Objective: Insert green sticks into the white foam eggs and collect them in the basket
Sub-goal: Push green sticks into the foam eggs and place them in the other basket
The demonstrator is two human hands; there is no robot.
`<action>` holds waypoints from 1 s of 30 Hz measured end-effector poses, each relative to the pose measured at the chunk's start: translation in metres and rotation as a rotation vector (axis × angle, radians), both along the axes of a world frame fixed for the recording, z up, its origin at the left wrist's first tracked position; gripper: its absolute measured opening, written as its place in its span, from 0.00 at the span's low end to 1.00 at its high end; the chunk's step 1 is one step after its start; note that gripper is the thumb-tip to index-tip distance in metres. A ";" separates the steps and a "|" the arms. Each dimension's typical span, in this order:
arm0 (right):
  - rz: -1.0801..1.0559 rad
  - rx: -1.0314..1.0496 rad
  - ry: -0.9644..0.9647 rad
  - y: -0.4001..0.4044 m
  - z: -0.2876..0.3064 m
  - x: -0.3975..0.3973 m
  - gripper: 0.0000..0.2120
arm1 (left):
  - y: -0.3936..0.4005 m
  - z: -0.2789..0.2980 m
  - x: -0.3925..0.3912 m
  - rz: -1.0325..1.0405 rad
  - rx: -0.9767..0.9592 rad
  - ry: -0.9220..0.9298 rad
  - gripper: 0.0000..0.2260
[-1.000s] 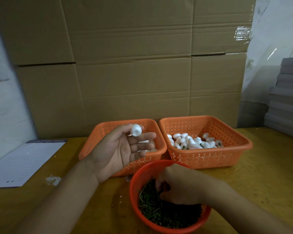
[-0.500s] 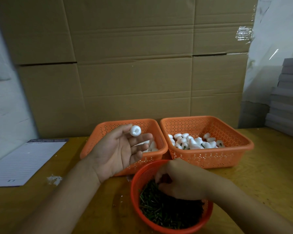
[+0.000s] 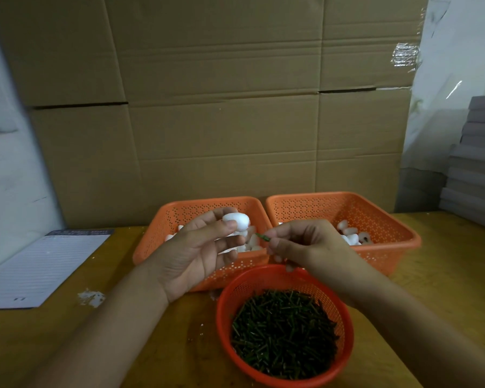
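**Egg and stick held apart, mid-frame**

Cardboard wall (image 3: 221,121) behind a wooden table (image 3: 445,275). Three orange baskets: left square (image 3: 179,219), right square (image 3: 375,214), round one (image 3: 227,317) of green sticks lower centre. Left hand (image 3: 196,253) pinches one foam egg (image 3: 235,219); right hand (image 3: 300,242) pinches one green stick (image 3: 262,237), just beside the egg. Hands hide most eggs in both square baskets; count unclear. Lined pad (image 3: 39,264) cut off at left edge.
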State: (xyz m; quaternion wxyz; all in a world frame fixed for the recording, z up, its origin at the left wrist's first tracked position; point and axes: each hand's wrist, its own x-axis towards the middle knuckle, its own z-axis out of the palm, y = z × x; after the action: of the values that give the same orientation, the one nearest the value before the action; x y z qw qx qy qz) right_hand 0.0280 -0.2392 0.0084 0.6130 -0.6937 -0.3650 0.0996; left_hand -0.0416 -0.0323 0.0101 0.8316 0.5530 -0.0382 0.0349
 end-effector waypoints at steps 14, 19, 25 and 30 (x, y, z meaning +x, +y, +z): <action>-0.204 -0.003 -0.171 0.001 0.004 -0.003 0.10 | -0.001 -0.002 0.000 0.018 0.074 -0.012 0.11; -0.206 0.010 -0.158 0.000 0.004 -0.002 0.09 | -0.002 -0.002 0.000 -0.001 0.121 -0.017 0.10; -0.208 0.003 -0.162 0.000 0.003 -0.002 0.07 | -0.002 -0.003 -0.001 -0.006 0.178 -0.022 0.10; -0.218 -0.006 -0.194 0.000 0.003 -0.002 0.06 | -0.004 -0.004 -0.002 -0.007 0.210 -0.020 0.11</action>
State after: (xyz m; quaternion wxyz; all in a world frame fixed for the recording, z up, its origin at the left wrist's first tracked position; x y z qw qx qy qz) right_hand 0.0265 -0.2393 0.0110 0.5799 -0.7374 -0.3447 -0.0341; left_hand -0.0438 -0.0365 0.0065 0.7689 0.6364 -0.0519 0.0331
